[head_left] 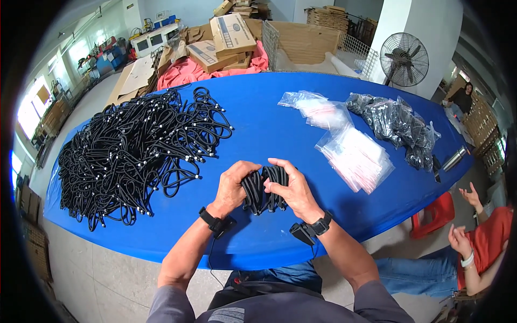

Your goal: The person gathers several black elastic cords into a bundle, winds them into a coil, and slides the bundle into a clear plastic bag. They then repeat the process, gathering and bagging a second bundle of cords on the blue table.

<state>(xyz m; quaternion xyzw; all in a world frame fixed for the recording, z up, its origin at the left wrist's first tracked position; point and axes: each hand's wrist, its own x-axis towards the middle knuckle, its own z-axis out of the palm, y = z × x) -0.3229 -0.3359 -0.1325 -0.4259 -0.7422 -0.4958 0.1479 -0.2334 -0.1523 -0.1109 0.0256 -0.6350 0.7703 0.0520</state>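
Note:
Near the front middle of the blue table, my two hands grip black elastic cords, gathered in two looped bunches side by side. My left hand (pixel 237 185) is closed round the left bunch (pixel 252 191). The right bunch (pixel 276 177) sits in my right hand (pixel 293 191), its thumb and fingers bent about it. Loops hang below my fingers, just over the cloth. To the left lies a large heap of like black cords (pixel 134 145) with small silvery-white ends. Flat clear zip bags (pixel 358 159) with reddish edges are piled to the right.
The blue-covered table (pixel 258 124) also bears filled bags of black items (pixel 396 121) and a metal flask (pixel 455 159) at the right. A red stool (pixel 433 215) and a seated person in red (pixel 484 242) are close by. Cartons (pixel 231 35) and a fan (pixel 404 59) stand behind.

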